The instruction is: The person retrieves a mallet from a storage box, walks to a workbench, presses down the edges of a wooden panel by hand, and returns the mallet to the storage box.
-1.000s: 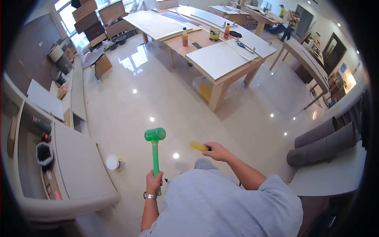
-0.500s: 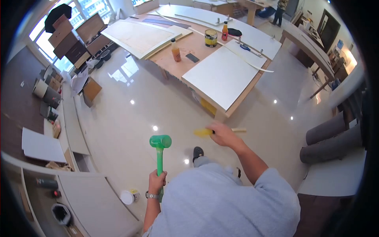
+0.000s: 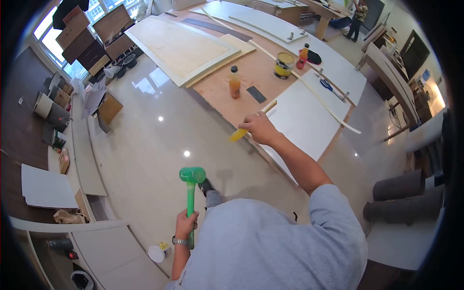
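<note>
My left hand (image 3: 186,224), a metal-banded watch on its wrist, is wrapped round the handle of a green mallet (image 3: 192,175). The mallet stands upright, head up, above the floor. My right hand (image 3: 259,126) is closed round a slim tool (image 3: 238,135) with a translucent yellow end and a tan, wood-like end; its exact kind I cannot tell. That hand is over the near edge of the worktable (image 3: 217,99), by a white panel (image 3: 299,121). On the table beyond are an orange-filled bottle (image 3: 234,83), a dark flat piece (image 3: 256,94) and a yellow-and-black can (image 3: 283,65).
A red-labelled bottle (image 3: 302,56), blue-handled scissors (image 3: 326,85) and a long pale strip (image 3: 333,113) lie farther back. A framed panel (image 3: 179,48) overhangs the table's left side. A white tub (image 3: 158,252) sits on the floor. Another person (image 3: 358,21) stands far off.
The worktable is nearer now. My right hand has risen with the yellow-ended tool, from over the floor to the table's edge. My left hand keeps the mallet upright.
</note>
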Tool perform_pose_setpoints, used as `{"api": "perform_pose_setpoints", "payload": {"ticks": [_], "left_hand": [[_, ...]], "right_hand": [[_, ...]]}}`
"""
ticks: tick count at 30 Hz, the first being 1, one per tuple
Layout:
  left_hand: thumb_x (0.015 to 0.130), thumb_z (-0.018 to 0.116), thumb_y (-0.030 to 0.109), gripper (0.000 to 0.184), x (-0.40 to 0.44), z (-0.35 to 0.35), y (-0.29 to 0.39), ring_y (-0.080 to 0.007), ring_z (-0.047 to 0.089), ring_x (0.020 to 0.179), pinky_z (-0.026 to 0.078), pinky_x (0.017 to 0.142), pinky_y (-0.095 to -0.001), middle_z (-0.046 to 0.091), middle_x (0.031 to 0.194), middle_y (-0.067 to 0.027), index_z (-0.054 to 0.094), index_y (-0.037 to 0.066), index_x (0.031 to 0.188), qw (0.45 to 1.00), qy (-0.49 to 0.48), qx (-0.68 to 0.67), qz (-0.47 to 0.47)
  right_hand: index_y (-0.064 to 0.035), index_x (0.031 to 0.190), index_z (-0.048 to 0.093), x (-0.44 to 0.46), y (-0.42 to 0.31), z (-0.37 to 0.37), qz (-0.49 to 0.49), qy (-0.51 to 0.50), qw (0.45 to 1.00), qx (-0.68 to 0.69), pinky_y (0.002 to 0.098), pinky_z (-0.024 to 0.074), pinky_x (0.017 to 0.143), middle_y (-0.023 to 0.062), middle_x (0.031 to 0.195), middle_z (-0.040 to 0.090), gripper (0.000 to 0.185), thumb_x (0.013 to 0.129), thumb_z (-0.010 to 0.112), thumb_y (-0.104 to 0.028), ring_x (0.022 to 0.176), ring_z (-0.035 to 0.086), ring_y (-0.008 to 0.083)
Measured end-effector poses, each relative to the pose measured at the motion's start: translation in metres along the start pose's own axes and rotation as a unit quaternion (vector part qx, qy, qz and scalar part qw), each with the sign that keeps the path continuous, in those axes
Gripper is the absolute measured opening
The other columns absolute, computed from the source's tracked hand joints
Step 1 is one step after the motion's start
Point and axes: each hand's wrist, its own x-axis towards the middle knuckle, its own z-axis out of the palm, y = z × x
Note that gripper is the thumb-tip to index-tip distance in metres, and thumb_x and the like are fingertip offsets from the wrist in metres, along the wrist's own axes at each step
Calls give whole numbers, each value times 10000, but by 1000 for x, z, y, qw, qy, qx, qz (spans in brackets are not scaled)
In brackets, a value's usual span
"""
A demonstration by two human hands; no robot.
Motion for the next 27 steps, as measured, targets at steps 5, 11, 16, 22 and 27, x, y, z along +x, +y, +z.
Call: {"api": "perform_pose_setpoints", "payload": {"ticks": [5, 11, 16, 22, 27], "left_hand": [[902, 668, 210, 245, 70, -34, 35, -106, 496, 440, 397, 414, -278, 545, 591, -15, 561, 37, 766, 998, -43, -27, -31], [962, 613, 324, 317, 172, -94, 84, -101, 486, 458, 388, 428, -269, 548, 609, -8, 584, 63, 785, 994, -104, -27, -28], [1011, 506, 442, 434, 244, -139, 107, -89, 428, 447, 356, 441, -241, 508, 587, 7, 591, 67, 810, 986, -157, -56, 21], [1022, 461, 488, 497, 279, -164, 168, -65, 458, 589, 377, 583, -239, 498, 617, 25, 599, 76, 782, 977, -189, -59, -80], [1004, 494, 502, 509, 319, -157, 159, -90, 443, 538, 381, 517, -266, 509, 621, 6, 596, 56, 781, 989, -146, -17, 33]], "right_hand": [[-184, 1076, 703, 61, 47, 40, 14, -18, 999, -47, 548, 367, 1045, 44, 998, 624, 312, 813, 587, -61, 1118, 584, 245], [-145, 1022, 720, 112, 109, 86, 65, -10, 995, -73, 487, 443, 947, 72, 1003, 634, 323, 733, 615, -48, 1108, 584, 271], [-87, 1087, 699, 115, 104, 101, 114, 4, 993, -28, 449, 442, 1010, 140, 1155, 622, 425, 686, 609, 17, 1193, 536, 344], [-43, 1195, 645, 122, 64, 95, 190, 11, 982, 6, 444, 416, 1057, 216, 1253, 584, 451, 745, 647, -31, 1224, 513, 406], [-28, 1294, 592, 228, -33, 70, 240, -55, 925, 288, 361, 526, 836, 154, 1034, 667, 475, 864, 702, -196, 918, 657, 282]]}}
